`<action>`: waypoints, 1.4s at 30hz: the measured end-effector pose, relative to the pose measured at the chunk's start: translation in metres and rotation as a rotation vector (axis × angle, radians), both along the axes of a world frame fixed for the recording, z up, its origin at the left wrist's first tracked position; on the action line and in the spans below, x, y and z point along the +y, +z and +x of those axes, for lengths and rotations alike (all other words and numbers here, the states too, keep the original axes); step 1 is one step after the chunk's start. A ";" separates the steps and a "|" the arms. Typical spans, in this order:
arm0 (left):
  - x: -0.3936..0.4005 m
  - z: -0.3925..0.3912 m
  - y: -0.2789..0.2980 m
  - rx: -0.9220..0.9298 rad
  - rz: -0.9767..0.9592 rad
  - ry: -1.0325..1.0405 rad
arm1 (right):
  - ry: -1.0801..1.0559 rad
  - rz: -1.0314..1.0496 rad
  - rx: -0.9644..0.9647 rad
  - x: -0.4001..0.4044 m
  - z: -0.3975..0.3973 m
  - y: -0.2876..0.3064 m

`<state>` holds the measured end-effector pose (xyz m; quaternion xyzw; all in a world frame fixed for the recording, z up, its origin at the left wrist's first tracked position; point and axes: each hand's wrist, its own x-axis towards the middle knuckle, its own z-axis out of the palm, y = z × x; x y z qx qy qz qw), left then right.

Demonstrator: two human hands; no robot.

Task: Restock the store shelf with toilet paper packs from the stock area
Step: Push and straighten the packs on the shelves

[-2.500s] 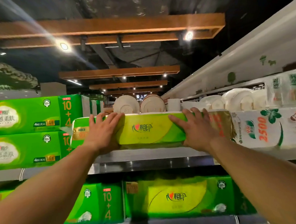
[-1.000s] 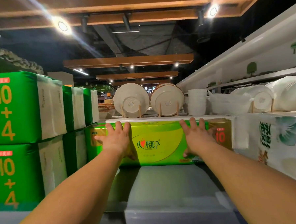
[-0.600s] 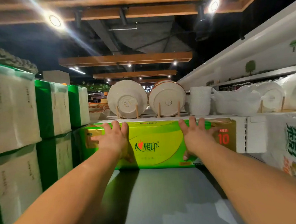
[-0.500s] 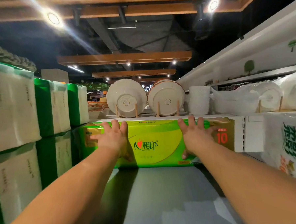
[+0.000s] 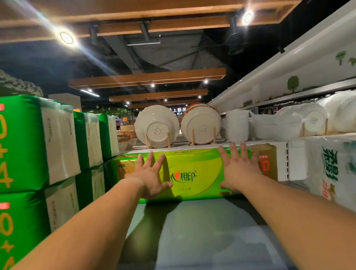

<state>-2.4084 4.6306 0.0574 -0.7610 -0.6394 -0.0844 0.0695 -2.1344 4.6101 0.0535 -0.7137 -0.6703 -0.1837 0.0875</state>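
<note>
A yellow-green toilet paper pack (image 5: 192, 174) lies lengthwise at the back of the grey shelf (image 5: 198, 233). My left hand (image 5: 151, 176) presses flat on the left part of its front face, fingers straight and spread. My right hand (image 5: 239, 169) presses flat on the right part of the same face, fingers straight. Both arms are stretched forward over the bare shelf surface.
Stacked dark green packs (image 5: 29, 146) marked 10+4 line the left side. White packs with green print (image 5: 340, 171) stand on the right. Behind the pack, white plates (image 5: 157, 126) on wooden stands, cups and bowls fill another shelf.
The pack was at the shelf's front edge and has been pushed deep to the back. In the last half second my fingers spread a little and the view drew back slightly.
</note>
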 end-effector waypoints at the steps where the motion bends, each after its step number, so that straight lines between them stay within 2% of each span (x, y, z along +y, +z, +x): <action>1: -0.012 0.002 -0.004 0.026 -0.012 0.000 | 0.025 0.000 -0.009 -0.013 -0.004 -0.003; 5: -0.074 0.013 -0.005 0.095 -0.025 0.010 | 0.076 -0.009 -0.009 -0.075 -0.011 -0.009; 11: -0.193 0.032 0.002 0.044 0.004 0.035 | 0.136 0.010 0.043 -0.190 -0.005 -0.021; 17: -0.310 0.054 -0.031 0.056 0.011 0.070 | 0.213 -0.025 0.081 -0.302 0.005 -0.044; 22: -0.393 0.052 -0.028 0.065 0.048 0.105 | 0.222 -0.028 0.052 -0.388 -0.001 -0.052; 29: -0.499 0.031 -0.030 0.056 0.052 0.047 | 0.217 -0.037 0.066 -0.504 -0.023 -0.057; 34: -0.565 -0.005 -0.070 0.070 0.034 0.007 | 0.182 -0.077 0.137 -0.573 -0.046 -0.081; 42: -0.657 -0.053 -0.177 0.079 -0.162 0.059 | 0.161 -0.291 0.161 -0.672 -0.089 -0.177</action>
